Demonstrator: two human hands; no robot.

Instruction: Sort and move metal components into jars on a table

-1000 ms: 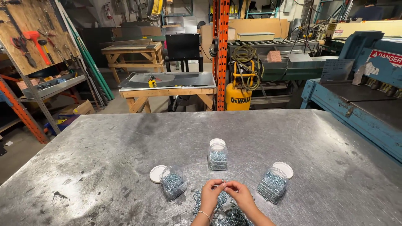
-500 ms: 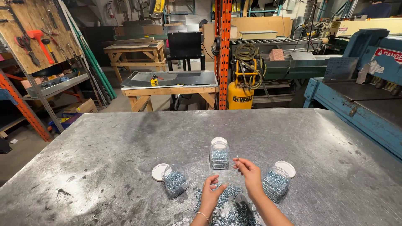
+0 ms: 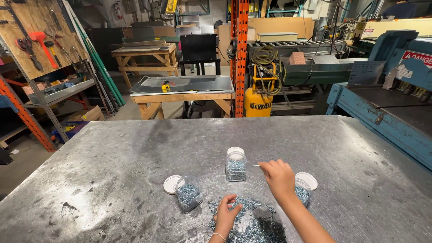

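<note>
My right hand (image 3: 280, 176) pinches a screw (image 3: 256, 165) just beside the middle jar (image 3: 236, 164). My left hand (image 3: 226, 213), fingers curled, rests on the screw pile (image 3: 252, 222) nearer me than that jar.

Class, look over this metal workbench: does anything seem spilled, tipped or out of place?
Yes. Loose silver screws lie heaped on the scratched metal tabletop under the left hand, outside the three clear plastic jars.
</note>
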